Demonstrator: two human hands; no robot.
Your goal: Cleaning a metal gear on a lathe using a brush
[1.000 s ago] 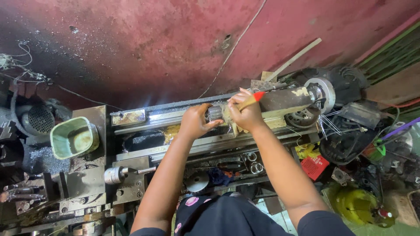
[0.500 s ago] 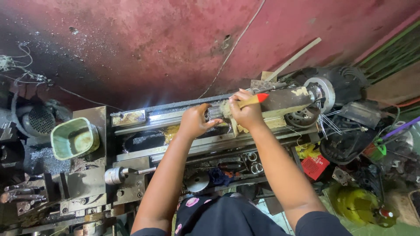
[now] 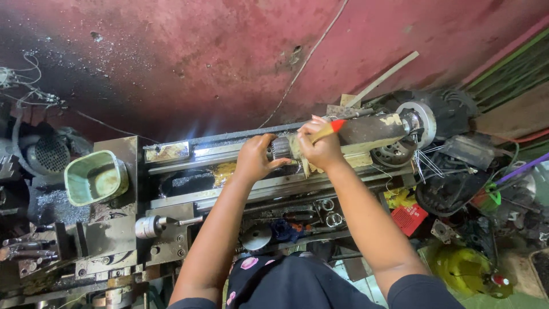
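Left hand (image 3: 255, 158): your grip wraps the ribbed metal part (image 3: 280, 147) on the lathe bed (image 3: 229, 150) | Right hand (image 3: 321, 146): grip closed on the paintbrush (image 3: 328, 129), bristles down against that part | Progress: brushing looks underway, yellowish residue shows around it | Nearby: green tub (image 3: 95, 177) at left.

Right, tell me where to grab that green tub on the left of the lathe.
Take the green tub by its rim, from above: it sits upright, mouth open upward, with bare rim all round. Its right edge lies closest to the left hand. Pinching one wall looks safest.
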